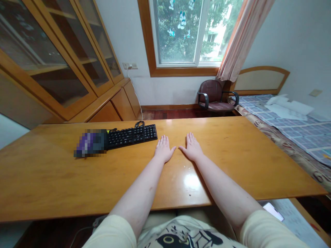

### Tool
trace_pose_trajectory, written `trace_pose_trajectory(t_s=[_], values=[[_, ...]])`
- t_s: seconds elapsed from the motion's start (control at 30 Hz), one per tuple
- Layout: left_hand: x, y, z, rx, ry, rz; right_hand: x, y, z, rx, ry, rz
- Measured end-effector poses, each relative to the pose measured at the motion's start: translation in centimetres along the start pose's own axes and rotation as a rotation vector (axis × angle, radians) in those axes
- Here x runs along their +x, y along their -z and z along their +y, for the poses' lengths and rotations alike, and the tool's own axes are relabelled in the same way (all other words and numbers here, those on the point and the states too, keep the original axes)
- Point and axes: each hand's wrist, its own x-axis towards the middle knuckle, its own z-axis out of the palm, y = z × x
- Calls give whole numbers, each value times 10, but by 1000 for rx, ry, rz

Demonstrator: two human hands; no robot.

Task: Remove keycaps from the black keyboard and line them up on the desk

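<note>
Both my hands lie palm down on the wooden desk (124,182), thumbs pointing toward each other with a small gap between them. My left hand (164,150) rests flat just right of a black keyboard (131,136), apart from it, and holds nothing. To its right, my right hand (191,147) is flat on the bare wood, thumb out, also holding nothing. At the keyboard's left end is a purple and dark thing (90,143), blurred out by pixels so its kind does not show. A coiled black cable (139,124) sits at the keyboard's back edge.
A glass-fronted wooden cabinet (77,58) stands at the left. Beyond the desk is a maroon armchair (213,94) below the window. A bed (281,117) with a checked cover and white sheets runs along the right. A phone (273,210) lies below the desk's front edge.
</note>
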Motion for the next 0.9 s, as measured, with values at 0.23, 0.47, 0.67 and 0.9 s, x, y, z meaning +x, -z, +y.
trace_pose_trajectory(t_s=[0.23,0.47,0.67,0.9], values=[[2,-3,-1,11,-1,6,4,-4,1,-49,8,-114],[2,-5,-1,13,5,9,3,-5,0,-58,4,-110],[1,-3,-1,12,8,3,4,-4,0,-53,-2,-119],[2,-2,-1,13,6,-7,3,-4,1,-53,0,-120]])
